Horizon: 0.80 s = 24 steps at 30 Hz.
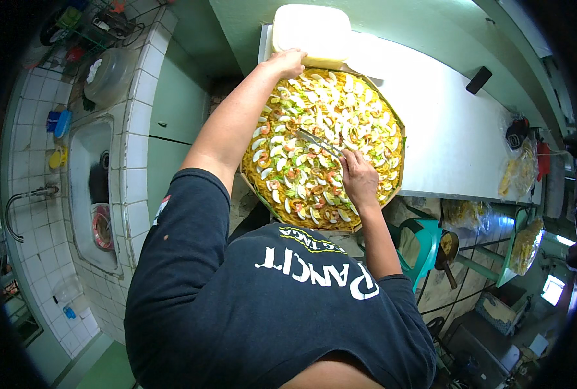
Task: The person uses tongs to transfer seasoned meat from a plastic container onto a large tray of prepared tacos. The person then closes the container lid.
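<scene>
A large octagonal tray [401, 170] holds yellow noodles topped with egg slices, chopped greens and orange-red bits. My right hand [360, 174] grips metal tongs [321, 141], whose tips touch the toppings near the middle of the noodles. At the tray's far left edge, my left hand [287, 63] is closed, with its fingers against the near corner of a pale rectangular container [312, 29]. What those fingers hold, if anything, is hidden. The container stands just behind the tray.
The white table [441, 142] stretches right, bearing a black phone-like object [478, 80] and plastic bags [518, 172]. A tiled counter with a sink [94, 188] lies left. Below the table's right side are a green plastic chair [418, 249] and a pan [446, 253].
</scene>
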### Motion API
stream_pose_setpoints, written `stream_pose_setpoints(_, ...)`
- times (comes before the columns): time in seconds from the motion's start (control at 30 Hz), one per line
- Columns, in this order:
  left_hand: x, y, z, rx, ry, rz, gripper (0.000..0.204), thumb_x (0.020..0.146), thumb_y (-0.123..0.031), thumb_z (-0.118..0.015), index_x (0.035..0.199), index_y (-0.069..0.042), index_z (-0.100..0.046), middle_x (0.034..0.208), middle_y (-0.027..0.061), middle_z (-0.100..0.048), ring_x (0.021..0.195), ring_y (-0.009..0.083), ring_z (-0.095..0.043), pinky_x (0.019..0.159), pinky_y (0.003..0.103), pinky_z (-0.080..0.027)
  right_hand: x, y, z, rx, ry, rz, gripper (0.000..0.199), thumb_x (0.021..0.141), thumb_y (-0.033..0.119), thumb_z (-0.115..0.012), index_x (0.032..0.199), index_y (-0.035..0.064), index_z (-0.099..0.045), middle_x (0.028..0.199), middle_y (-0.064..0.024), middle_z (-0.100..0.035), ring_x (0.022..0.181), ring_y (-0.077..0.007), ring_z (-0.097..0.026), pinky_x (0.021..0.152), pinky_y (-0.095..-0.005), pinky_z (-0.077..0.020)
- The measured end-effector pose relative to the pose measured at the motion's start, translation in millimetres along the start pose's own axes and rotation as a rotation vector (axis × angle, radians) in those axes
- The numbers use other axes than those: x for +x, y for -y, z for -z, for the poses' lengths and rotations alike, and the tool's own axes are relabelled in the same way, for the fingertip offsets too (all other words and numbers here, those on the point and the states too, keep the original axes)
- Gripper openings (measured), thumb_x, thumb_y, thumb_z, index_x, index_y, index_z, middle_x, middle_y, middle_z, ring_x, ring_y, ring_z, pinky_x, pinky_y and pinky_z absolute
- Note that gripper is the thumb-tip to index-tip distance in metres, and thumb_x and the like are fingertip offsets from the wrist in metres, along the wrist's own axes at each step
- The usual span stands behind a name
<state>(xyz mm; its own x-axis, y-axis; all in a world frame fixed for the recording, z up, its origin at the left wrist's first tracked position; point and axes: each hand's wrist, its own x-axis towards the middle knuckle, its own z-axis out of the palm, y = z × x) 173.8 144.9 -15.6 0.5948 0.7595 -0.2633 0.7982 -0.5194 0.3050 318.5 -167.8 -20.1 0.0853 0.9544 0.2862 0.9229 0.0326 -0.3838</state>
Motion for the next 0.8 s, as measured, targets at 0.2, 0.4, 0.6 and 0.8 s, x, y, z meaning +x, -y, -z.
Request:
stream_pose_setpoints(0.2,-4,-1,3,0.018,-0.001,-0.015,0.051,0.091,-0.021,-0.050,0.140,-0.011,-0.039,0.146,0.0131,-0.034,0.135,0.0252,-0.034,0.112,0.037,-0.028,-6,1,9,0.119,-0.007,-0.049,0.012,0.090,0.019,-0.058,0.097,0.0098,-0.063,0.083,-0.0081,-0.061,0.069,-0.0282,-0.062,0.059,-0.0365,-0.0483)
stream_pose_setpoints(0.4,-4,-4,1,0.028,-0.006,0.009,0.051,0.091,-0.020,-0.050,0.140,-0.010,-0.038,0.147,0.0128,-0.034,0.135,0.0251,-0.034,0.113,0.036,-0.027,-16,9,8,0.060,0.129,-0.042,0.015,0.090,0.021,-0.058,0.100,0.0112,-0.063,0.082,-0.0079,-0.060,0.065,-0.0287,-0.062,0.056,-0.0376,-0.0481)
stream_pose_setpoints(0.6,-3,-3,4,-0.001,0.021,-0.021,0.053,0.090,-0.019,-0.052,0.140,-0.009,-0.038,0.145,0.0141,-0.036,0.134,0.0259,-0.035,0.112,0.036,-0.028,2,13,-5,0.045,0.007,-0.017,0.012,0.090,0.020,-0.057,0.096,0.0110,-0.062,0.077,-0.0081,-0.057,0.060,-0.0277,-0.060,0.053,-0.0371,-0.0469)
stream_pose_setpoints(0.8,-3,0,1,0.014,-0.021,-0.020,0.053,0.089,-0.018,-0.052,0.139,-0.008,-0.039,0.143,0.0147,-0.038,0.131,0.0267,-0.038,0.111,0.037,-0.030,10,19,-8,-0.038,-0.017,0.047,0.010,0.089,0.019,-0.059,0.095,0.0110,-0.061,0.077,-0.0076,-0.057,0.061,-0.0264,-0.060,0.052,-0.0360,-0.0459)
